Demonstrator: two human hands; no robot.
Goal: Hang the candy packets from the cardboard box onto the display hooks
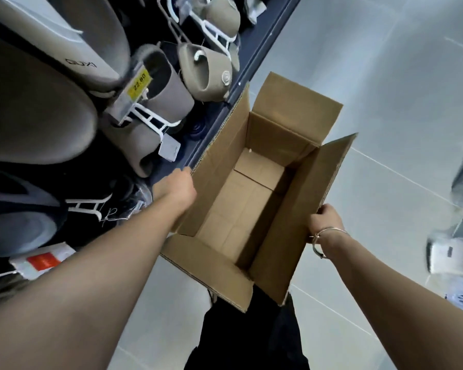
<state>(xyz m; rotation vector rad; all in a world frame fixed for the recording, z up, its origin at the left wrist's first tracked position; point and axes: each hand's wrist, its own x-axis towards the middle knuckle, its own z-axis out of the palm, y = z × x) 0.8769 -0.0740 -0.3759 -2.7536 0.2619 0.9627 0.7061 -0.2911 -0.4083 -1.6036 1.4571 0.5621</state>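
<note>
Upright cardboard box (241, 209), long axis front-to-back

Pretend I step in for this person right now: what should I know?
Hands: the left hand grips the left flap of the cardboard box; the right hand grips its right flap.
Things: the box is open and its bottom is bare; no candy packets are in view. Beside it, slippers hang on the display.
Done: the box looks emptied.
Left: nothing visible to hang; probably set the box aside.
</note>
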